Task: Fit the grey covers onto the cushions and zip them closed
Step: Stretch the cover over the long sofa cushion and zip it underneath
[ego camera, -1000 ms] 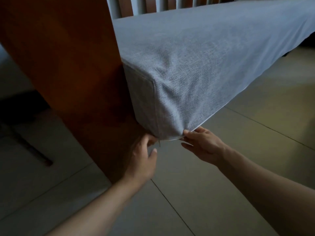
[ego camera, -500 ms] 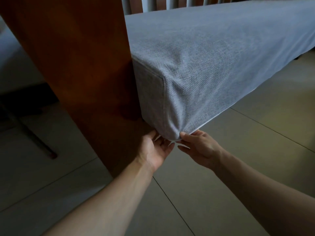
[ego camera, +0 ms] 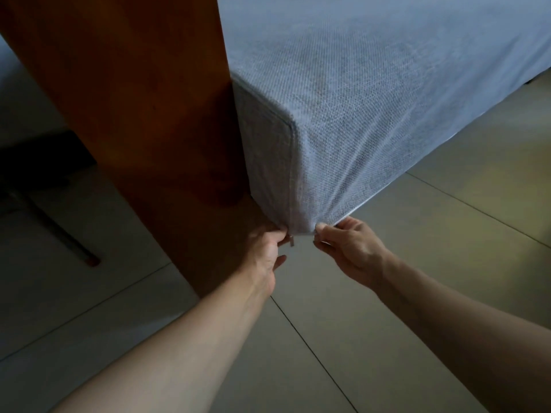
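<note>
Pale floor tiles (ego camera: 298, 338) fill the lower frame; we have the grey cover (ego camera: 372, 99) stretched over its cushion at centre. Since a moment ago our left hand (ego camera: 265, 251) has turned to pinch the zip pull (ego camera: 291, 240), so zipping can proceed. Our right hand (ego camera: 348, 248) grips the cover's bottom corner.

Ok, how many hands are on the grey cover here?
2. The left hand pinches by the zipper pull at the grey cover's bottom corner; the right hand grips the hem beside it.
</note>
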Demonstrator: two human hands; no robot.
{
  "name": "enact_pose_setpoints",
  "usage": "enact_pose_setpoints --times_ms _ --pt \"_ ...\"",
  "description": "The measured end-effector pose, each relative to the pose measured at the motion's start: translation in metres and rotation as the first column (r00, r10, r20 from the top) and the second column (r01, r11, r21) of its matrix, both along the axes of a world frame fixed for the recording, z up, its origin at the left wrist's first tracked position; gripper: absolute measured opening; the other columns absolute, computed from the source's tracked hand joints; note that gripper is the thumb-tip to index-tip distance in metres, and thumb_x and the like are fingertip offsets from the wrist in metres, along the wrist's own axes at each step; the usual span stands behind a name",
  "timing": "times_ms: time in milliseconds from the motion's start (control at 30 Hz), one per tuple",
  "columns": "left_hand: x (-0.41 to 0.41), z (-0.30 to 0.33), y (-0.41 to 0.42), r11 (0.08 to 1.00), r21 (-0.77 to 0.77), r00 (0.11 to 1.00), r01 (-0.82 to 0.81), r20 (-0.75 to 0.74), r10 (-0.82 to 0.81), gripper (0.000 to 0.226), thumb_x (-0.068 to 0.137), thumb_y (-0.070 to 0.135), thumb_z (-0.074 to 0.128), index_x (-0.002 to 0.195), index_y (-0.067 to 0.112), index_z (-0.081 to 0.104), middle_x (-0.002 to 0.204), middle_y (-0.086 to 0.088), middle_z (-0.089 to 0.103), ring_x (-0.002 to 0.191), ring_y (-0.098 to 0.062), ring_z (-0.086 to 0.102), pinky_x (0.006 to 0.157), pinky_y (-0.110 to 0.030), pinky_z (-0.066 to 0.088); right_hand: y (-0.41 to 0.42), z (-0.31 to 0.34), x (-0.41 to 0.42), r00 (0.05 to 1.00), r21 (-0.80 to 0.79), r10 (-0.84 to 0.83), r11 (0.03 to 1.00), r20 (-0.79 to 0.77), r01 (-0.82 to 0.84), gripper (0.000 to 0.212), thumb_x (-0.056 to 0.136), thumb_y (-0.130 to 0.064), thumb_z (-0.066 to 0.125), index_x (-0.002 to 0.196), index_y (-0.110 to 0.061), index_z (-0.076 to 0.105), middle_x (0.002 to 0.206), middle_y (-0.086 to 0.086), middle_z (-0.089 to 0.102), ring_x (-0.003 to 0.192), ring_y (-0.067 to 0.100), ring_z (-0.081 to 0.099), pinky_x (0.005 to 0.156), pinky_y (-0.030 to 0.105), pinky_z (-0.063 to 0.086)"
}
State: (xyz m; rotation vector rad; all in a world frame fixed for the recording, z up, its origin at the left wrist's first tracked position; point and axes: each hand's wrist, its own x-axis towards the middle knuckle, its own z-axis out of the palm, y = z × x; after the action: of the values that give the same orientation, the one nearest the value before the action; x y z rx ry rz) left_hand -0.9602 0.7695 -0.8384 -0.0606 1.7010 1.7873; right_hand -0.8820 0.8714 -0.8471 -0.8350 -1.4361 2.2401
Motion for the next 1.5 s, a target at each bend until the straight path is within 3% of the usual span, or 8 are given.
enact_pose_setpoints --times_ms 133,267,600,767,900,1033,1167,1500 --pt "0.001 0.003 -0.002 0.999 -0.042 0.999 -0.012 -0.047 0.010 0.023 0.086 0.005 0.057 0.067 0.018 0.055 0.072 0.005 0.059 0.075 -0.010 0.055 0.071 -0.030 0.035 -0.012 0.007 -0.008 0.993 0.021 -0.114 0.993 0.017 0.114 0.033 0.079 0.027 0.042 0.071 -0.002 0.057 0.067 0.008 0.052 0.056 0.013 0.046 0.055 0.017 0.048" --pt "-0.001 0.004 -0.007 0.999 -0.042 0.999 0.003 -0.041 -0.005 0.021 0.085 0.007 0.060 0.067 0.018 0.056 0.073 0.004 0.058 0.072 -0.009 0.052 0.065 -0.027 0.034 -0.014 0.014 -0.003 0.995 -0.076 -0.097 0.992 0.028 0.099 0.031 0.083 0.021 0.045 0.075 -0.007 0.056 0.056 -0.001 0.054 0.055 0.011 0.048 0.067 0.025 0.047" --pt "-0.013 0.001 -0.008 0.996 -0.042 0.993 0.073 -0.085 -0.076 0.019 0.076 0.006 0.062 0.061 0.017 0.062 0.061 0.003 0.061 0.065 -0.015 0.051 0.062 -0.028 0.032 -0.046 0.010 -0.011 0.983 0.011 0.076 0.997 0.165 -0.079 0.019 0.088 0.007 0.055 0.101 -0.005 0.062 0.085 0.000 0.068 0.057 0.006 0.062 0.053 0.020 0.048" --pt "-0.014 -0.001 -0.008 0.996 -0.054 0.992 0.074 -0.102 -0.079 0.021 0.081 0.004 0.059 0.064 0.016 0.059 0.062 -0.003 0.055 0.061 -0.017 0.047 0.058 -0.026 0.031 -0.053 0.007 -0.013 0.984 0.167 -0.017 0.986 0.180 -0.014 0.014 0.091 -0.003 0.058 0.077 -0.003 0.063 0.066 0.004 0.065 0.042 0.004 0.056 0.045 0.017 0.044" --pt "-0.013 -0.002 -0.009 0.995 -0.084 0.989 0.045 -0.136 -0.056 0.022 0.083 0.005 0.060 0.064 0.017 0.057 0.070 -0.003 0.056 0.077 -0.021 0.050 0.059 -0.026 0.035 -0.055 0.007 -0.009 0.961 0.386 -0.083 0.922 0.265 -0.027 0.021 0.093 -0.008 0.055 0.077 0.003 0.064 0.057 0.004 0.059 0.037 0.005 0.052 0.040 0.017 0.042" --pt "-0.011 0.001 -0.010 0.996 -0.076 0.989 0.051 -0.138 -0.061 0.022 0.084 0.005 0.060 0.066 0.017 0.056 0.070 0.000 0.053 0.071 -0.013 0.047 0.062 -0.026 0.037 -0.050 0.006 -0.008 0.981 0.011 0.008 1.000 0.196 -0.011 0.025 0.096 -0.007 0.048 0.073 -0.005 0.058 0.056 0.003 0.050 0.043 0.012 0.050 0.044 0.021 0.044" --pt "-0.010 0.002 -0.011 0.998 -0.064 0.990 0.029 -0.135 -0.037 0.022 0.085 0.004 0.060 0.067 0.017 0.056 0.074 0.001 0.057 0.076 -0.012 0.050 0.060 -0.025 0.037 -0.027 0.002 0.001 0.987 -0.254 -0.017 0.966 0.158 0.057 0.031 0.094 -0.004 0.037 0.065 -0.010 0.048 0.050 0.001 0.036 0.044 0.013 0.037 0.047 0.021 0.032" --pt "0.012 0.003 -0.007 0.998 -0.057 0.990 -0.014 -0.143 0.006 0.009 0.088 0.014 0.062 0.081 0.019 0.060 0.082 0.007 0.060 0.080 -0.009 0.054 0.067 -0.026 0.041 0.048 0.021 0.001 0.928 -0.211 -0.258 0.924 0.267 0.318 0.032 0.090 -0.002 0.031 0.062 -0.013 0.042 0.039 -0.003 0.031 0.044 0.012 0.030 0.048 0.022 0.030"
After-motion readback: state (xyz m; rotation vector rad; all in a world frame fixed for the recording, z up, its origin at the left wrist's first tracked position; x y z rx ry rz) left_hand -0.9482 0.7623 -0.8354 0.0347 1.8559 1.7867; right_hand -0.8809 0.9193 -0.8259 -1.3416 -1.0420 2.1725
